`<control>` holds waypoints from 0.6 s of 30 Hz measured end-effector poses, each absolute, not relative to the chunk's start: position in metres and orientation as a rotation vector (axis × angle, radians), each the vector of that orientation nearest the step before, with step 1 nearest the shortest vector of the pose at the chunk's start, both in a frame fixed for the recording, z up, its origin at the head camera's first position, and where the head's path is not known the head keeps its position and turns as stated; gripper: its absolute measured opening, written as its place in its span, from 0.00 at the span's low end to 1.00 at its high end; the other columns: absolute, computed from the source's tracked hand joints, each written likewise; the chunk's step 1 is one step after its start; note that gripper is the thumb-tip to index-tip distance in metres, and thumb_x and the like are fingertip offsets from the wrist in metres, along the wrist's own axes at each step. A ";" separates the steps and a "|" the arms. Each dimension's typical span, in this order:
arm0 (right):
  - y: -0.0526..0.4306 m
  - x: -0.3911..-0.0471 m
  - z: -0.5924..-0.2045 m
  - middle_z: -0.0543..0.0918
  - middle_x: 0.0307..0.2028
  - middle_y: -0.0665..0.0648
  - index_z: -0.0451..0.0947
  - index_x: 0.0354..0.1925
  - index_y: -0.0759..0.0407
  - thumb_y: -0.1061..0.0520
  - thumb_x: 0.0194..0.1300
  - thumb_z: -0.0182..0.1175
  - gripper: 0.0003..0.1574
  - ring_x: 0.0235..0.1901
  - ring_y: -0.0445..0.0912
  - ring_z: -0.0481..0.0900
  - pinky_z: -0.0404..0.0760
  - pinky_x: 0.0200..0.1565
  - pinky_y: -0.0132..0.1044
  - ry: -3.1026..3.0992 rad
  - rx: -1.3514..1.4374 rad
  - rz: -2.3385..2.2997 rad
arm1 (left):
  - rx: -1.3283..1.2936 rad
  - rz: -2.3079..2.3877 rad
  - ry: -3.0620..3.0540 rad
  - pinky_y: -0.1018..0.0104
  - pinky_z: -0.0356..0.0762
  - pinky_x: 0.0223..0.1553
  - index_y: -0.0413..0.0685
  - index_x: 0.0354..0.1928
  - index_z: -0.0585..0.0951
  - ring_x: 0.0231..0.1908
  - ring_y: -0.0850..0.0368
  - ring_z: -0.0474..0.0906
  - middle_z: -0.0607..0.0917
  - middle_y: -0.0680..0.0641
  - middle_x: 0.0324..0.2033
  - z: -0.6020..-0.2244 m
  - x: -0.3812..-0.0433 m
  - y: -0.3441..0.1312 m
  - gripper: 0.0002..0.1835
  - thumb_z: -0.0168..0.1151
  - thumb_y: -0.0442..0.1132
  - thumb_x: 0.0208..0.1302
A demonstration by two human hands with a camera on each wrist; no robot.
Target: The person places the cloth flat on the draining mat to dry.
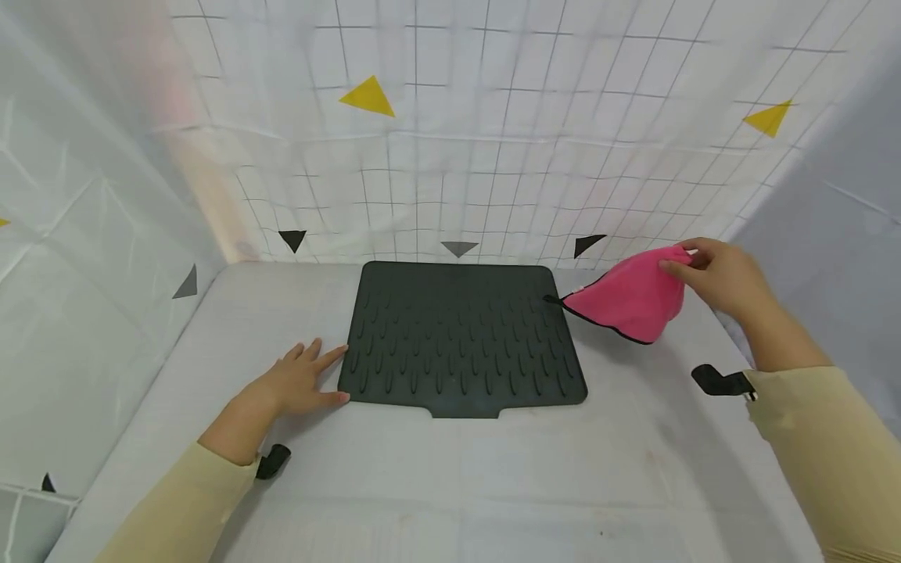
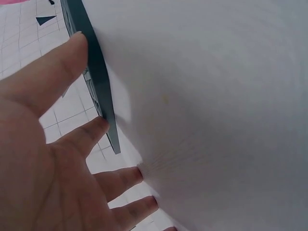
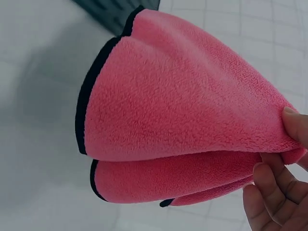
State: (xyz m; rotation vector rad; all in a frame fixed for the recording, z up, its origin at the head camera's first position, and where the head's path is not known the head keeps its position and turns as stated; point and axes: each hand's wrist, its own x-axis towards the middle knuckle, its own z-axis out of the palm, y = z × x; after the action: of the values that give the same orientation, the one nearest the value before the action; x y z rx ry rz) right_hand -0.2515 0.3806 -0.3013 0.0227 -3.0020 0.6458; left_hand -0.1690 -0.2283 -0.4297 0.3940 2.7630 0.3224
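Observation:
A dark ribbed mat [image 1: 461, 336] lies flat in the middle of the white table [image 1: 450, 477]. My left hand [image 1: 303, 379] rests flat on the table with straight fingers touching the mat's left edge [image 2: 98, 77]. My right hand [image 1: 718, 274] is raised at the right and pinches one end of a pink cloth with black trim [image 1: 629, 301]. The cloth [image 3: 178, 120] hangs folded from the fingertips [image 3: 269, 192], its lower corner reaching the mat's far right corner.
White gridded sheets with yellow and dark triangles wall in the table at the back [image 1: 450, 156] and on both sides. Black wrist straps [image 1: 718, 381] show on both beige sleeves.

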 end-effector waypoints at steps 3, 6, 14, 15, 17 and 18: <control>0.372 -0.249 -0.291 0.77 0.50 0.74 0.66 0.67 0.66 0.31 0.69 0.55 0.48 0.46 0.67 0.74 0.80 0.32 0.47 -2.979 0.047 0.662 | 0.399 0.327 2.761 0.25 0.56 0.62 0.48 0.77 0.60 0.69 0.18 0.50 0.54 0.23 0.72 -0.430 -0.169 -0.228 0.48 0.63 0.65 0.62; 0.363 -0.248 -0.282 0.78 0.49 0.73 0.67 0.67 0.65 0.31 0.68 0.55 0.47 0.45 0.66 0.74 0.79 0.32 0.45 -2.955 0.074 0.661 | 0.400 0.326 2.761 0.25 0.56 0.62 0.48 0.77 0.60 0.69 0.18 0.50 0.54 0.23 0.72 -0.432 -0.169 -0.228 0.49 0.63 0.66 0.62; 0.334 -0.248 -0.266 0.80 0.45 0.66 0.70 0.68 0.60 0.34 0.70 0.55 0.41 0.42 0.58 0.75 0.75 0.30 0.37 -2.856 0.108 0.669 | 0.395 0.315 2.770 0.24 0.56 0.62 0.49 0.77 0.60 0.69 0.19 0.50 0.55 0.23 0.72 -0.433 -0.169 -0.228 0.49 0.63 0.67 0.61; 0.331 -0.249 -0.264 0.80 0.45 0.65 0.70 0.68 0.59 0.34 0.70 0.55 0.40 0.42 0.57 0.75 0.75 0.30 0.35 -2.843 0.110 0.686 | 0.396 0.314 2.771 0.24 0.56 0.62 0.49 0.77 0.60 0.69 0.19 0.50 0.55 0.23 0.72 -0.433 -0.169 -0.228 0.49 0.63 0.67 0.61; 0.324 -0.250 -0.262 0.80 0.44 0.64 0.71 0.67 0.58 0.36 0.71 0.56 0.38 0.42 0.55 0.74 0.74 0.29 0.32 -2.809 0.128 0.729 | 0.398 0.312 2.774 0.24 0.56 0.61 0.49 0.77 0.60 0.69 0.19 0.50 0.55 0.23 0.72 -0.433 -0.169 -0.228 0.49 0.63 0.67 0.61; 0.321 -0.250 -0.262 0.80 0.44 0.63 0.71 0.67 0.57 0.37 0.71 0.57 0.37 0.42 0.54 0.74 0.73 0.29 0.30 -2.794 0.139 0.753 | 0.399 0.310 2.775 0.24 0.56 0.61 0.49 0.77 0.60 0.69 0.19 0.50 0.55 0.23 0.72 -0.433 -0.169 -0.228 0.49 0.63 0.67 0.61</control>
State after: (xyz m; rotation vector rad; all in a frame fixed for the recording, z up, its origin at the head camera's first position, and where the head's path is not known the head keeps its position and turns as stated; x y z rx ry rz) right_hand -0.2504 0.3208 -0.2620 0.1388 -2.7937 0.7531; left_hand -0.1688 -0.2282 -0.4326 0.3993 2.7751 0.3101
